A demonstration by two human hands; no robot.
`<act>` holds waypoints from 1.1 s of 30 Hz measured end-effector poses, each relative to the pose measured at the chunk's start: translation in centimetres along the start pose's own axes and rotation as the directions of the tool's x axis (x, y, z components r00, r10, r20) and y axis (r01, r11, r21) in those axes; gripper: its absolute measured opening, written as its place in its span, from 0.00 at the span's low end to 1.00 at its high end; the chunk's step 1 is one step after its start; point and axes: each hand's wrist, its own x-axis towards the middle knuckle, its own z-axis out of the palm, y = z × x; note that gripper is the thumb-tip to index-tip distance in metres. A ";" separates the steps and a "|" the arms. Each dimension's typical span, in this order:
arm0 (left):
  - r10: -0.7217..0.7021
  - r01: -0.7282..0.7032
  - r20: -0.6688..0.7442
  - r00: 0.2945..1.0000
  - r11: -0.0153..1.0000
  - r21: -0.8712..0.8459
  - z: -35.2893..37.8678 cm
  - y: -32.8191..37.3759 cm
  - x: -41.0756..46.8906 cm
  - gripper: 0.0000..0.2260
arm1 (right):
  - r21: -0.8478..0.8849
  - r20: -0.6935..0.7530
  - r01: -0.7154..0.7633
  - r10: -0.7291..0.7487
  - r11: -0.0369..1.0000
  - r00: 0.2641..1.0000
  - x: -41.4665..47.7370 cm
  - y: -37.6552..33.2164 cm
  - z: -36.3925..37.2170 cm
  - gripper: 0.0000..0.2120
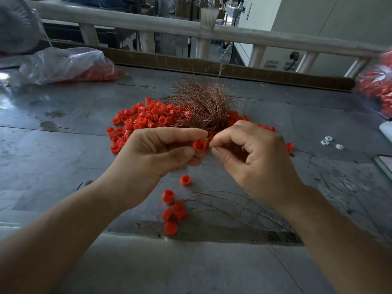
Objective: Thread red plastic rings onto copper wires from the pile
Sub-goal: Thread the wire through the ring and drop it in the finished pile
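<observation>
My left hand [161, 151] pinches a red plastic ring [199, 144] between thumb and fingers, above the grey table. My right hand [254, 155] is right beside it, its thumb and forefinger pinched together at the ring's right edge; any wire between them is too thin to make out. Behind the hands lies a pile of red rings [144, 119] with a tangle of copper wires [203, 102] on top. Nearer me, several red rings [174, 211] sit on copper wires [237, 209] that trail to the right. One loose ring [185, 180] lies between.
A clear plastic bag of red rings [70, 66] lies at the back left, another bag [377, 88] at the right edge. Small white parts [331, 143] and a dark flat object [384, 164] lie on the right. A cardboard strip [275, 75] and a railing [191, 28] bound the table's far side.
</observation>
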 end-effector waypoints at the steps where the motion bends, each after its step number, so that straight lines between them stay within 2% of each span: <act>1: -0.002 0.002 0.002 1.000 1.000 -0.005 0.0 0.0 0.0 0.13 | 0.003 0.003 0.001 -0.001 1.000 1.000 0.0 0.0 0.0 0.01; 8: 0.003 -0.002 0.014 1.000 0.998 -0.070 0.0 0.3 0.0 0.13 | 0.200 0.041 -0.110 0.103 0.974 0.994 0.2 -0.1 -0.5 0.06; 12: -0.012 0.017 0.033 0.999 0.988 -0.153 0.0 0.3 0.1 0.12 | 0.389 0.112 -0.261 0.235 0.884 0.965 0.1 -0.2 -0.4 0.08; 16: -0.050 0.066 0.076 0.996 0.973 -0.220 0.2 -0.1 0.0 0.12 | 0.429 0.227 -0.364 0.292 0.826 0.929 0.1 -0.1 0.0 0.12; 22: -0.071 0.113 0.161 0.984 0.958 -0.265 0.2 -0.3 0.0 0.11 | 0.460 0.289 -0.392 0.283 0.797 0.914 -0.1 0.1 0.3 0.15; 25: -0.084 0.133 0.181 0.980 0.952 -0.277 0.2 -0.3 -0.1 0.10 | 0.377 0.364 -0.387 0.250 0.842 0.897 0.2 0.3 -0.4 0.13; 27: -0.098 0.142 0.173 0.980 0.954 -0.265 0.2 -0.4 -0.1 0.10 | 0.304 0.394 -0.416 0.285 0.857 0.874 0.6 0.8 -1.3 0.11; 28: -0.107 0.147 0.166 0.980 0.956 -0.255 0.3 -0.5 -0.1 0.10 | 0.255 0.359 -0.428 0.326 0.867 0.875 0.8 1.3 -1.7 0.12; 30: -0.119 0.156 0.159 0.980 0.958 -0.241 0.4 -0.5 -0.2 0.10 | 0.058 0.170 -0.429 0.415 0.901 0.894 1.0 3.0 -2.4 0.11; 32: -0.125 0.160 0.156 0.980 0.959 -0.233 0.5 -0.5 -0.2 0.10 | -0.190 -0.037 -0.464 0.466 0.865 0.884 1.1 5.1 -3.0 0.10; 33: -0.126 0.160 0.155 0.980 0.960 -0.231 0.5 -0.5 -0.2 0.10 | -0.264 -0.092 -0.496 0.491 0.827 0.866 1.0 6.0 -3.3 0.09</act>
